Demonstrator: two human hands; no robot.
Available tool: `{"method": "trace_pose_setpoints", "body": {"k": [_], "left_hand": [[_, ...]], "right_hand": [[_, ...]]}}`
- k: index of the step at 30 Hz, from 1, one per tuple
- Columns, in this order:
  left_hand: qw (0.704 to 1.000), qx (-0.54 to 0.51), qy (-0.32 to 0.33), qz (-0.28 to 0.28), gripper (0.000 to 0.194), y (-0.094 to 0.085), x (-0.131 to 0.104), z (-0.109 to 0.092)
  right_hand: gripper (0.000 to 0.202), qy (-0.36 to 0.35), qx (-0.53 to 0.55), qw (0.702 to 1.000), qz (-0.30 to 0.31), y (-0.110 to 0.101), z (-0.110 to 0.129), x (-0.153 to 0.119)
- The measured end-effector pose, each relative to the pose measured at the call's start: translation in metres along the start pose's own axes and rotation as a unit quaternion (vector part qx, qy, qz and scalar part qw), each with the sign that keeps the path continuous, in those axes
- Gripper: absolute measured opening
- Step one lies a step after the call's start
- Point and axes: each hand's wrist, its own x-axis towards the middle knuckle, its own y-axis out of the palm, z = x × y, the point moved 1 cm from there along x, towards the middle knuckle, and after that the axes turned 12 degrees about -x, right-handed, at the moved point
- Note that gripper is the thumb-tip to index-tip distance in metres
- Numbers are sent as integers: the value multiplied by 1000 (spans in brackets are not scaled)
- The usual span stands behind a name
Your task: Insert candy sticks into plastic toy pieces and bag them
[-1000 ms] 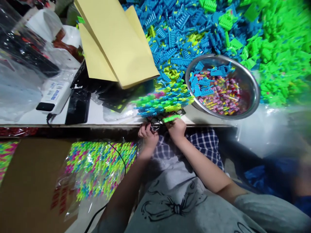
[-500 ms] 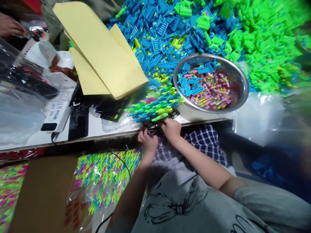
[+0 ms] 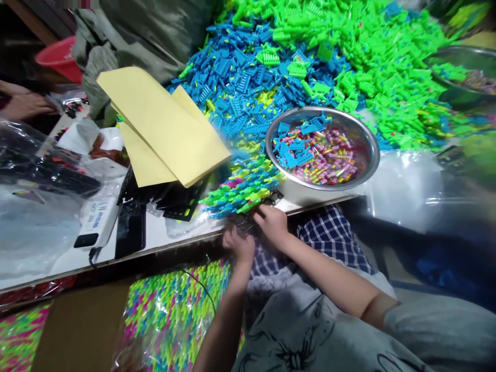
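Observation:
My left hand is closed at the table's front edge, its fingers pinched on a small dark flat piece with a shiny surface. Beside it, my right hand has its fingers pressed together at the other end of that piece; the fingertips are partly hidden. Just beyond both hands lies a stack of thin green, blue and yellow plastic pieces. To the right stands a steel bowl with blue comb-like pieces and many small pink and yellow wrapped sticks.
Folded yellow cardboard lies left of the stack, over black flat sheets. A white power strip is farther left. Heaps of blue and green plastic pieces fill the back. Another person's hand is at far left.
The camera view has shifted, so the table sits lower and a red basin and a second bowl show. Both hands stay together at the table edge around the dark piece.

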Motion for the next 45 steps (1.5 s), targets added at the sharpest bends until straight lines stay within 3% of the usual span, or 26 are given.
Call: {"method": "trace_pose_setpoints", "body": {"k": [11,18,27,31,34,36,39,40,42,45], "left_hand": [[999,-1,-14,35,42,0,-4,5],[999,1,-17,34,40,1,-5,8],[1000,-5,-14,-15,36,1,-1,9],[999,-9,-5,-33,36,1,2,10],[999,-23,2,-43,35,-1,5,13],[998,-32,10,-49,35,1,6,18],[998,-31,27,-56,33,7,6,29],[997,-26,35,-59,32,10,5,32],[996,-16,47,-68,31,14,5,38],[994,-9,63,-90,28,15,5,43]], "right_hand": [[33,-29,13,991,-127,25,-9,-4],[32,-21,6,995,-95,29,-9,-4],[23,-29,-4,996,-79,25,-5,-1],[19,-36,1,998,-60,15,3,1],[15,-66,9,996,-52,-5,1,-6],[17,-113,30,992,-45,-26,-13,-12],[23,-185,61,980,-36,-67,-59,-2],[24,-179,50,982,-38,-82,-80,10],[28,-84,-17,995,-46,-108,-124,44],[31,-15,-215,974,71,-126,-177,99]]}}
